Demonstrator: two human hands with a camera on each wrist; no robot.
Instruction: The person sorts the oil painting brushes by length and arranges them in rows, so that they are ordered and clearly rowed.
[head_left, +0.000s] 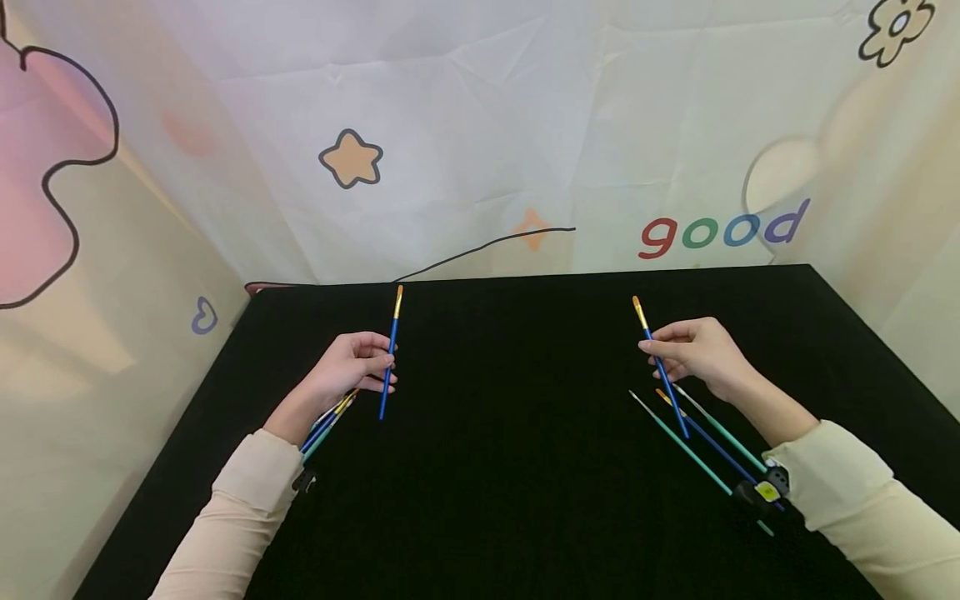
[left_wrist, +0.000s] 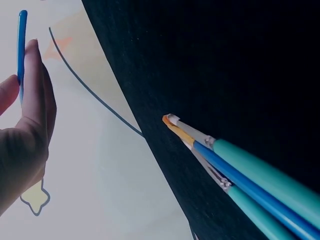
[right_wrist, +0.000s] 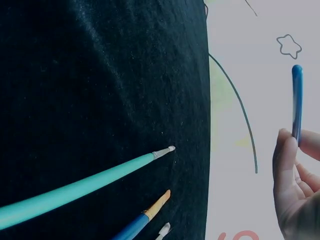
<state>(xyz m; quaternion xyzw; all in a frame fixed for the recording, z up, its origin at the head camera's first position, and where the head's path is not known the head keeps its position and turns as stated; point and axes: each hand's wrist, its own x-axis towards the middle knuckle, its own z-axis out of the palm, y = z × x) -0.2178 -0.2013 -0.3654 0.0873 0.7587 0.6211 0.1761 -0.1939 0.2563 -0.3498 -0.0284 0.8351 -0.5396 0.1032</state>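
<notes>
My left hand pinches a blue paintbrush with a gold ferrule, bristles up, over the left side of the table. On the right, my right hand pinches a similar blue paintbrush, its bristle end up and leaning left. Below the left wrist lies a bunch of brushes, among them a green paintbrush and a blue one. Under the right hand a green paintbrush, a blue paintbrush and another green paintbrush lie spread apart, partly hidden by the sleeve and wrist camera.
A black cloth covers the table. Behind it hangs a pale printed backdrop with a star and the word "good"; more printed cloth stands along both sides. Dark wrist cameras sit at both cuffs.
</notes>
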